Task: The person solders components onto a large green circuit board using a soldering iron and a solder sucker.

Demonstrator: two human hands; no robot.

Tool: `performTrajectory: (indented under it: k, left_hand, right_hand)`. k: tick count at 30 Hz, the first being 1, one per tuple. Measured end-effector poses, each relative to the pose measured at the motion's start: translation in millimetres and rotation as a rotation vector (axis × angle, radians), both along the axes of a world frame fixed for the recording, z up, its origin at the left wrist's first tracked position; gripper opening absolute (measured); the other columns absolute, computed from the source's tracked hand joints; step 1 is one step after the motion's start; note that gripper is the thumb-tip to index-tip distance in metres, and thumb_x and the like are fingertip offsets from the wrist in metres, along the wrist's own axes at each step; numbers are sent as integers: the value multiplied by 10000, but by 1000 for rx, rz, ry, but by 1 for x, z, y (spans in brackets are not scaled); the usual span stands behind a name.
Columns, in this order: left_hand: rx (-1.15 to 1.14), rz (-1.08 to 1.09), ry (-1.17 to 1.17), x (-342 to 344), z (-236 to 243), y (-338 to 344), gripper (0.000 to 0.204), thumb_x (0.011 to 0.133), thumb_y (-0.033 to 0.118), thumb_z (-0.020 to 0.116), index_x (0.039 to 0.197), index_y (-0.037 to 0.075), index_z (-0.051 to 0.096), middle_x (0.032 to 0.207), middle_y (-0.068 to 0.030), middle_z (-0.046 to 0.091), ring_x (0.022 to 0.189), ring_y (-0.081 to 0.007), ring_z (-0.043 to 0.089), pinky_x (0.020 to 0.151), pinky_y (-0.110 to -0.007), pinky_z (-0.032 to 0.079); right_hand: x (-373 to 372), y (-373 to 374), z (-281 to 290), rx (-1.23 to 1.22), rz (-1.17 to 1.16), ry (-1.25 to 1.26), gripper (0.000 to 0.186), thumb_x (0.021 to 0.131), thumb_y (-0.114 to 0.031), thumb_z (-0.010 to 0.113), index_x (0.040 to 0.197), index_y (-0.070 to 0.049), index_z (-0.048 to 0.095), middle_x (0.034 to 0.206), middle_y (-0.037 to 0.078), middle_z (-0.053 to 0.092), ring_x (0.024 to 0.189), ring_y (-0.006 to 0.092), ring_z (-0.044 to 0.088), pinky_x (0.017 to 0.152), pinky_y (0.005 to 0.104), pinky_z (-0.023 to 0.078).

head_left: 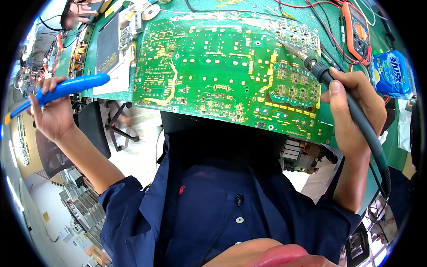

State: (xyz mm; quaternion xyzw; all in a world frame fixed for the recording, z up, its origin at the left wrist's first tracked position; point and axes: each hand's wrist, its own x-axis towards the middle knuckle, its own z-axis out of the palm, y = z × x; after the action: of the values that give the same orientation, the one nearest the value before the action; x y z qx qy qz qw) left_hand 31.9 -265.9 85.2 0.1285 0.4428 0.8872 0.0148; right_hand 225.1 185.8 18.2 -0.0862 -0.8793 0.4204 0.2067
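A large green circuit board with gold traces and small components lies at the bench's front edge. My left hand is closed round a blue pump-like tool with a thin white nozzle, held left of the board. My right hand grips a soldering iron with a thick dark cable trailing down beside my forearm. The iron's metal tip reaches over the board's upper right part; whether it touches cannot be told.
An orange multimeter with leads and a blue soft pack are at right. A dark pad on white paper lies left of the board on the green bench. A black chair stands below left. Another person's hand shows upper left.
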Motion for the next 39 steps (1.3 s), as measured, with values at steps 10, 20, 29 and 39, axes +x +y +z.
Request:
performTrajectory:
  k: [10,20,29,39]
  left_hand:
    - [128,-443,-150,-8,-11,179,143,932,25,500,799,36,449,796,-66,434,816,-194,463,988,-448,321]
    - [-65,-344,194,-5,-38,275,160,964,147,548,858,32,512,758,-56,525,729,-164,530,744,-325,452]
    - [-62,-382,76,-8,-47,293,127,961,129,534,890,24,517,769,-55,508,741,-191,521,767,-353,453]
    - [-26,-496,-125,-51,-54,297,104,930,85,574,861,29,522,750,-59,511,695,-192,530,736,-363,465]
  right_hand:
    - [-1,-1,2,11,58,-88,160,866,10,552,991,84,620,716,95,652,678,83,618,625,194,457]
    - [-2,5,3,62,94,-45,165,835,26,556,975,82,621,682,109,655,646,80,602,605,198,441]
    - [-1,14,-2,96,173,-1,185,826,41,553,993,84,623,744,123,660,677,124,645,636,216,474]
    - [-1,15,-5,77,167,-9,186,835,27,561,1004,77,624,767,126,662,692,125,651,642,212,475]
